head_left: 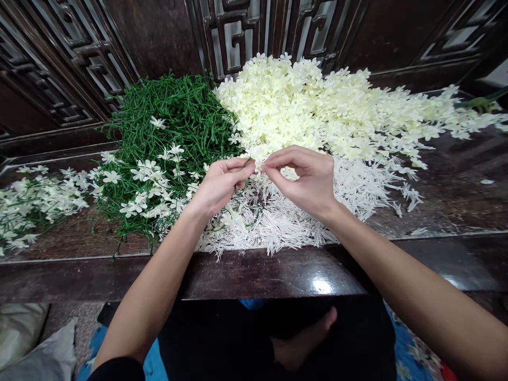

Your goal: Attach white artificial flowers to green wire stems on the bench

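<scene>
My left hand [226, 182] pinches a thin green plastic stem [246, 172] between thumb and forefinger. Opposite it, my right hand [304, 177] is closed in a pinch on a small white artificial flower [260, 159] at the stem's tip. The fingertips of both hands nearly meet. Behind them lies a heap of cream-white artificial blossoms [286, 106]. Below the hands spreads a pile of thin white plastic pieces [273, 225]. To the left is a mound of green plastic stems [170, 116], with several finished-looking white flower sprigs [145, 182] lying over its front.
Everything lies on a dark wooden bench [278, 275] with a carved lattice back [234, 37]. More white flower sprigs [43, 198] lie at the far left. A pale sack [51, 349] rests on the floor, and a bare foot [304, 338] shows below the bench edge.
</scene>
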`<state>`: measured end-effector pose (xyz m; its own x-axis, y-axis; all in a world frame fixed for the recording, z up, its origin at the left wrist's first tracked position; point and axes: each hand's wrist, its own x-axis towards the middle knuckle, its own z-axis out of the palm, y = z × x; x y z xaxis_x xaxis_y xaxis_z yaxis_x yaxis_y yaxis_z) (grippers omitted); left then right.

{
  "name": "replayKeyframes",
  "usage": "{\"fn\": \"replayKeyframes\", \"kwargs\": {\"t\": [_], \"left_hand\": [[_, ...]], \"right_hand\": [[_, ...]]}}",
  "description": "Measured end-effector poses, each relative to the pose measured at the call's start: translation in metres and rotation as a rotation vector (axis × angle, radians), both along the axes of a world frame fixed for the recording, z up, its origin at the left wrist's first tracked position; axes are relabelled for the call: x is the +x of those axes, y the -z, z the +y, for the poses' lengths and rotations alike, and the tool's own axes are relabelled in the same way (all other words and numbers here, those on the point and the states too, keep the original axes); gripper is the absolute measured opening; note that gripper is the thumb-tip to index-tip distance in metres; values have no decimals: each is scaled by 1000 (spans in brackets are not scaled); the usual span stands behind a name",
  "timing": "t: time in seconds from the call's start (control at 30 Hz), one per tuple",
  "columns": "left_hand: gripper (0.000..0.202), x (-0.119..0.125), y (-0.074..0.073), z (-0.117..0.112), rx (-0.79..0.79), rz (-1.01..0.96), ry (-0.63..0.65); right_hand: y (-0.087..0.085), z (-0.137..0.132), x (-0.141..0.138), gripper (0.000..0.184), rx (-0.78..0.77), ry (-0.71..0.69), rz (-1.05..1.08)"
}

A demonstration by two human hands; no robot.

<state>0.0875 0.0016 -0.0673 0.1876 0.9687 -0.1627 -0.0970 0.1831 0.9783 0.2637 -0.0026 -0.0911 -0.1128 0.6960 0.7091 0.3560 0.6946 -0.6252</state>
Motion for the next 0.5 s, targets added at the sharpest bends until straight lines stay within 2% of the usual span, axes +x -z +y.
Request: {"fn": "replayKeyframes", "kwargs": {"t": [0.27, 0.5], "left_hand": [[11, -3, 6, 1, 19, -3, 10], [13, -2, 6, 2, 63, -37, 51]], "right_hand": [[1, 1, 2, 16, 19, -100, -38], [-1, 0, 1, 16, -30, -141, -52]]}}
